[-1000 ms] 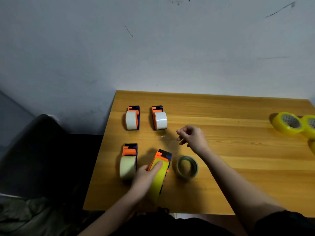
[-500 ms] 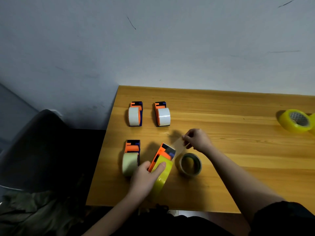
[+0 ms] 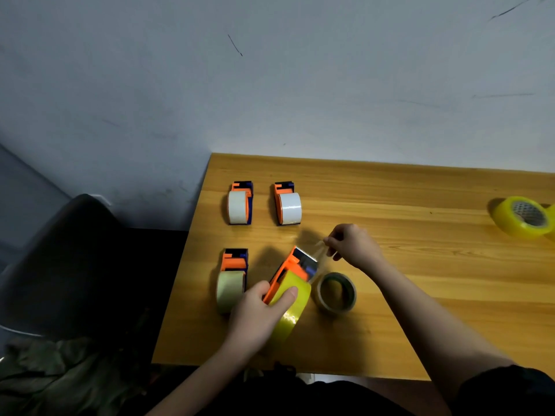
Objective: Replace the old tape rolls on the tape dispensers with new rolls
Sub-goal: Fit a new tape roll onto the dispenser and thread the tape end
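A: Two grips were at work there. The left hand (image 3: 255, 310) was curled round the orange dispenser (image 3: 289, 273), thumb laid across the bright yellow roll (image 3: 291, 307) seated in it.

B: And the right hand (image 3: 353, 244)?

A: Just beyond the dispenser's toothed front end, fingertips pinching a clear strip of tape (image 3: 321, 250) that ran back to the cutter.

B: Where did the dispenser sit?

A: Tilted, nose raised toward the right-hand pinch, its rear under the left palm on the tabletop (image 3: 420, 295).

B: What lay close to those grips?

A: An almost spent roll (image 3: 336, 292), lying flat, just to the right of the held dispenser and under the right wrist. Just to the left of the left hand's grip stood a dispenser with a pale roll (image 3: 231, 279).

B: Farther off?

A: Beyond both hands, toward the wall, stood a left white-roll dispenser (image 3: 240, 204) and a right white-roll dispenser (image 3: 286, 205), side by side. Well away to the right of the pinching hand rested a spare yellow roll (image 3: 522, 217), at the frame's edge.
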Tool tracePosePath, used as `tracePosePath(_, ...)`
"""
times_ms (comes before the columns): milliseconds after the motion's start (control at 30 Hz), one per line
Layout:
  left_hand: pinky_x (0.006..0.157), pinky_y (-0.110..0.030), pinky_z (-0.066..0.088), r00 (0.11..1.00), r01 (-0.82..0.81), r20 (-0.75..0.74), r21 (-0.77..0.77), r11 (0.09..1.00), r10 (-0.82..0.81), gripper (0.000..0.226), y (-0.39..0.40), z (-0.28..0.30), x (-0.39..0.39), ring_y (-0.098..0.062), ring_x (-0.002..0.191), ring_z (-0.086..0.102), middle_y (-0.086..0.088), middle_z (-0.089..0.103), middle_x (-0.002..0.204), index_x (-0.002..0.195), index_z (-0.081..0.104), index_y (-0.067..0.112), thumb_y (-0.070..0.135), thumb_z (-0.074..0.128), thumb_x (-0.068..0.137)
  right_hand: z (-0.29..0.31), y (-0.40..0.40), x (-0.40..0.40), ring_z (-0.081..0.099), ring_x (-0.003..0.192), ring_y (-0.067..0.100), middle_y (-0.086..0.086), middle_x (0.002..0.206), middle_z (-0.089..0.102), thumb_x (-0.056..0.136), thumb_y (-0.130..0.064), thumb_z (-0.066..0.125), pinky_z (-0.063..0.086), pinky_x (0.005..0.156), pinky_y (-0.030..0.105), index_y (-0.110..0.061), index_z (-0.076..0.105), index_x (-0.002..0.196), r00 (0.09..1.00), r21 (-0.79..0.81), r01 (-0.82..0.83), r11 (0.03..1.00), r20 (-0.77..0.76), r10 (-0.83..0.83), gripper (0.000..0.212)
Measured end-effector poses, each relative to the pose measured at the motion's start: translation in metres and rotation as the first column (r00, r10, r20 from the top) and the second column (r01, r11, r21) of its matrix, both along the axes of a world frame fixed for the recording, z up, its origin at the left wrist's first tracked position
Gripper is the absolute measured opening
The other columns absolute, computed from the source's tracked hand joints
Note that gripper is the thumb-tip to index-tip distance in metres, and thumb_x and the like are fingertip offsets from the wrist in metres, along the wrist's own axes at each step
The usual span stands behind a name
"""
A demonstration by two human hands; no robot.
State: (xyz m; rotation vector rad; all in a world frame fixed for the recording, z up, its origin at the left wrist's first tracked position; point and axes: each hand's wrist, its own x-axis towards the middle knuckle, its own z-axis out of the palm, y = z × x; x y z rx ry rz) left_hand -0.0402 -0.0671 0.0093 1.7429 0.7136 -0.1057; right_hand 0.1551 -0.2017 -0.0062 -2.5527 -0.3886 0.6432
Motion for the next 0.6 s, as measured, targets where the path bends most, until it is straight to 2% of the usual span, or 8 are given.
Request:
tracePosePath(100, 0.055, -0.027, 0.037, 0.999, 0.03, 0.035, 0.09, 0.996, -0.033, 0.036, 0.004, 0.005, -0.001, -0.007, 0.053, 0.048, 0.012, 0.05, 0.052, 0.061, 0.049, 0.021, 0.046, 0.067, 0.081, 0.01, 0.003, 0.0, 0.067, 0.063, 0.004, -0.01, 0.066, 0.07, 0.094, -0.032, 0.058, 0.057, 0.069, 0.034, -0.021, 0.061, 0.08, 0.998, 0.015, 0.01, 1.0, 0.067, -0.011, 0.018)
tracePosePath(267, 0.055, -0.024, 0.042, 0.993, 0.096, 0.054, 0.174, 0.98, -0.107, 0.047, 0.008, 0.014, -0.003, -0.008, 0.058, 0.053, 0.004, 0.056, 0.062, 0.074, 0.057, 0.017, 0.063, 0.063, 0.073, 0.028, 0.009, 0.001, 0.067, 0.061, 0.002, -0.009, 0.065, 0.07, 0.093, -0.034, 0.059, 0.057, 0.068, 0.035, -0.023, 0.062, 0.079, 0.988, 0.126, 0.037, 0.991, 0.142, -0.055, 0.018)
tracePosePath(367, 0.056, -0.024, 0.045, 0.989, 0.116, 0.074, 0.147, 0.982, -0.127, 0.036, 0.006, 0.022, -0.004, -0.008, 0.061, 0.058, 0.002, 0.061, 0.065, 0.076, 0.059, 0.019, 0.054, 0.066, 0.078, 0.037, 0.012, 0.0, 0.066, 0.059, 0.001, -0.011, 0.064, 0.069, 0.093, -0.035, 0.059, 0.057, 0.068, 0.036, -0.023, 0.062, 0.079, 0.984, 0.169, 0.024, 0.985, 0.172, -0.053, 0.019)
tracePosePath(467, 0.051, -0.02, 0.042, 0.988, 0.109, 0.107, 0.043, 0.993, -0.113, 0.032, 0.006, 0.034, -0.003, -0.002, 0.052, 0.056, 0.007, 0.059, 0.056, 0.067, 0.056, 0.018, 0.045, 0.069, 0.079, 0.042, 0.016, -0.003, 0.065, 0.058, 0.003, -0.01, 0.065, 0.069, 0.093, -0.034, 0.06, 0.057, 0.067, 0.036, -0.022, 0.061, 0.077, 0.978, 0.259, 0.022, 0.966, 0.193, -0.074, 0.019)
tracePosePath(533, 0.058, -0.036, 0.053, 0.986, 0.105, 0.136, -0.04, 0.994, -0.099, 0.042, 0.009, 0.039, -0.002, -0.019, 0.064, 0.066, -0.005, 0.066, 0.066, 0.073, 0.06, 0.013, 0.054, 0.069, 0.072, 0.045, 0.017, -0.005, 0.066, 0.056, 0.005, -0.01, 0.065, 0.069, 0.093, -0.033, 0.06, 0.055, 0.065, 0.037, -0.022, 0.06, 0.077, 0.972, 0.335, 0.018, 0.942, 0.216, -0.096, 0.019)
tracePosePath(600, 0.071, -0.052, 0.056, 0.984, 0.117, 0.144, -0.088, 0.989, -0.104, 0.054, 0.013, 0.047, -0.002, -0.034, 0.076, 0.068, -0.013, 0.07, 0.079, 0.084, 0.063, 0.012, 0.061, 0.067, 0.065, 0.047, 0.018, -0.008, 0.065, 0.055, 0.007, -0.009, 0.065, 0.068, 0.093, -0.035, 0.06, 0.055, 0.063, 0.038, -0.021, 0.06, 0.08, 0.964, 0.405, 0.008, 0.914, 0.241, -0.116, 0.019)
